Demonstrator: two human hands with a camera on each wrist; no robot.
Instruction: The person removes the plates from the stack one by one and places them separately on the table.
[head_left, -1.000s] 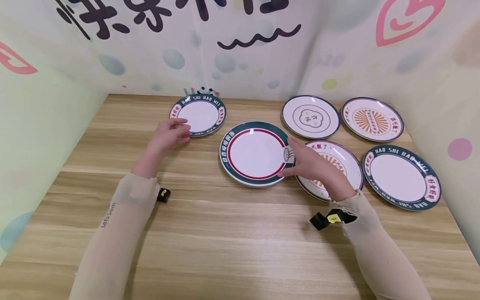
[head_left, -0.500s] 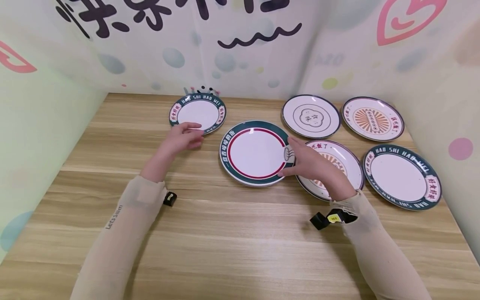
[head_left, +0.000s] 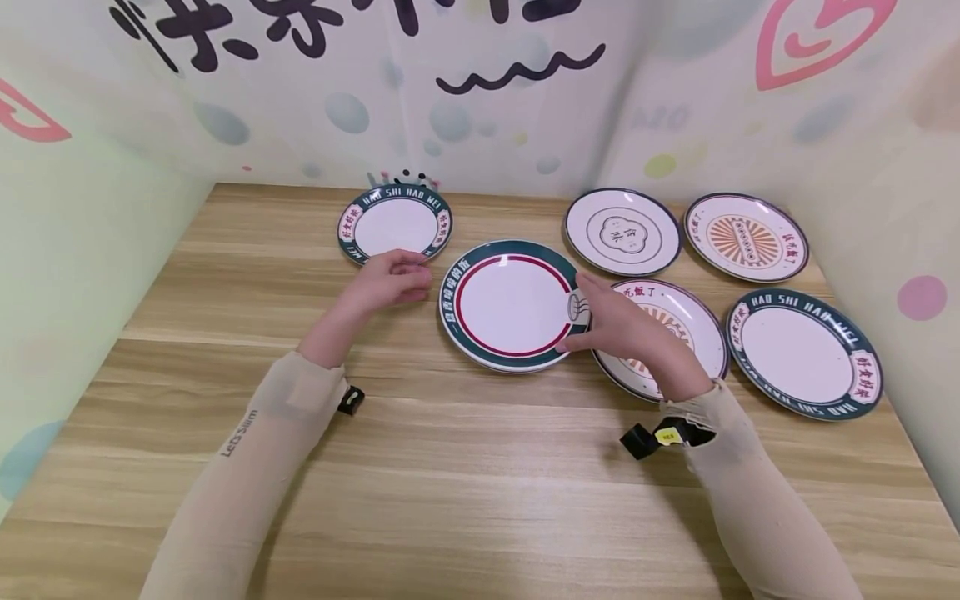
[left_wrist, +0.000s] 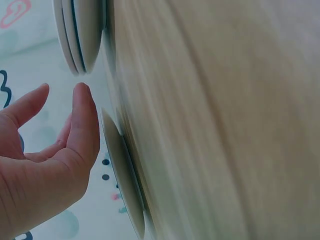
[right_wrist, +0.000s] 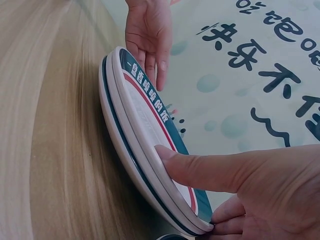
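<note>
A white plate with a dark green rim and red ring (head_left: 512, 306) tops a small stack. My right hand (head_left: 621, 323) pinches the stack's right edge, its thumb (right_wrist: 205, 169) over the rim and the other fingers at the edge below. In the right wrist view, more plate rims (right_wrist: 131, 131) show under the top plate. My left hand (head_left: 386, 285), fingers loosely bent and holding nothing, is between the stack's left edge and a green-rimmed plate (head_left: 396, 225) at the back left. In the left wrist view its fingertips are apart from the stacked rims (left_wrist: 82, 35).
Partly under my right hand lies a sunburst plate (head_left: 701, 321). Behind it are a plate with a cloud-shaped emblem (head_left: 622, 232) and another sunburst plate (head_left: 746, 237). A green-rimmed plate (head_left: 804, 353) lies at the right. A printed wall cloth (head_left: 495, 125) borders the wooden table (head_left: 480, 483).
My left hand has moved right and slightly toward me, from the back left plate toward the stack. My right hand and the stack have stayed in place.
</note>
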